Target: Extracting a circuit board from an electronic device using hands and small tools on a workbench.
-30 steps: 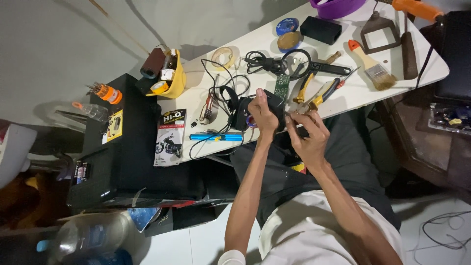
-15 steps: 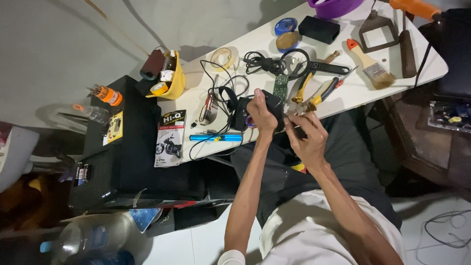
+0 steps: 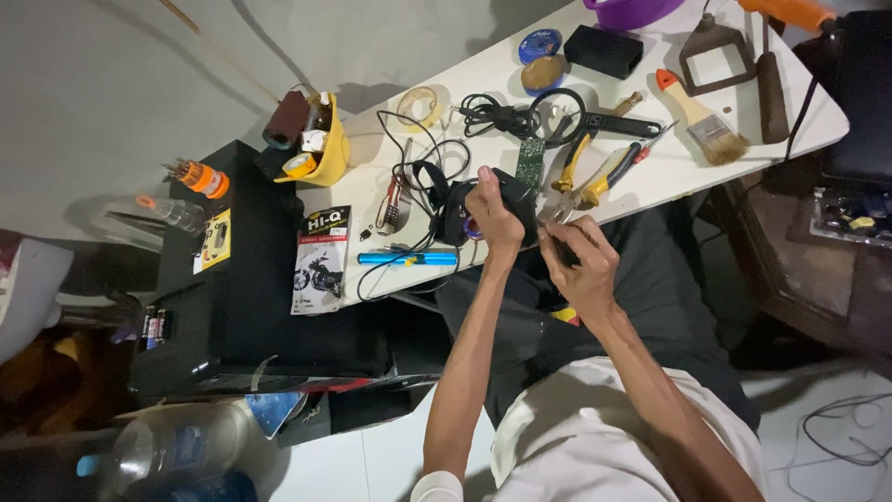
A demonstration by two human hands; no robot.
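While seated at a cluttered white table [image 3: 650, 186], a person steadies a small black device [image 3: 460, 209] at the table's near edge, the left hand [image 3: 492, 212] closed over its top. Just right of the device, the right hand [image 3: 578, 260] is curled around what seems to be a thin dark tool, too small to identify. Beyond the device lies a green circuit board [image 3: 530, 163], with yellow-handled pliers [image 3: 595, 167] beside it. A blue pen-shaped tool [image 3: 409, 258] lies left of the device, and a paintbrush [image 3: 701, 116] sits farther right.
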